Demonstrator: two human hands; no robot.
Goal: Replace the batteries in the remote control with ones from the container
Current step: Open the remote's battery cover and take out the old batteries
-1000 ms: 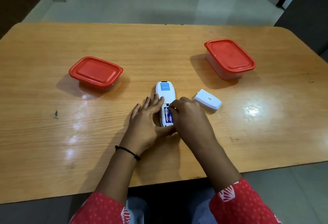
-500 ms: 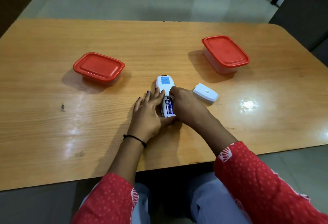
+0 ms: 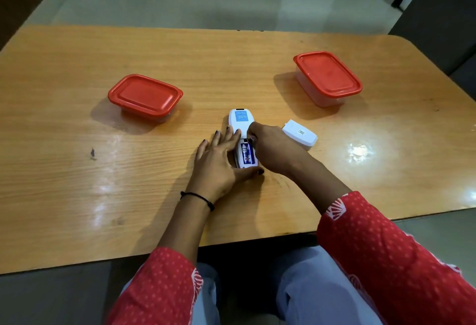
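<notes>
A white remote control (image 3: 241, 120) lies face down at the table's centre with its battery bay uncovered. Blue batteries (image 3: 246, 153) sit in the bay. My left hand (image 3: 221, 162) lies flat against the remote's left side, thumb wrapped under its near end, holding it steady. My right hand (image 3: 273, 147) is curled over the right side, fingertips pressing at the far end of the batteries. The white battery cover (image 3: 300, 134) rests on the table just right of my right hand. Two red-lidded containers stand closed, one at the left (image 3: 145, 96) and one at the back right (image 3: 327, 75).
The wooden table (image 3: 77, 170) has its near edge close to my lap and a rounded far right corner. Tiled floor lies beyond the far edge. A small dark mark (image 3: 92, 152) shows on the table at the left.
My right hand's fingertips have shifted from the middle of the battery bay to its far end. More of the batteries shows now. The camera view has tilted a little; the containers and cover stay put.
</notes>
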